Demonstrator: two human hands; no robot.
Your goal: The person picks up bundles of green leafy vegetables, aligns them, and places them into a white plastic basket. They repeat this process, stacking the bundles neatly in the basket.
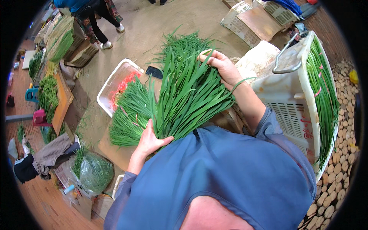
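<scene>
A large loose bunch of green garlic chives [184, 100] fans out in front of my chest. My left hand [153, 138] grips its lower end, thumb across the stalks. At the upper right of the leaves, my right hand [220, 64] pinches a leaf tip between thumb and fingers; one long leaf crosses that wrist. Tied bundles of chives [128, 115] with pink ties lie to the left on a brown board [115, 149]. Beyond the bunch is a heap of loose chive leaves [187, 44]. A dark flat object [154, 72] rests beside the bundles.
A white plastic basket [107, 89] with red-pink ties [125, 83] stands at left. On my right, a tall white crate [287, 115] holds tied chives [320, 100]. A person [97, 23] stands far left. A plastic bag of greens [95, 174] sits lower left, near a wooden table [63, 97].
</scene>
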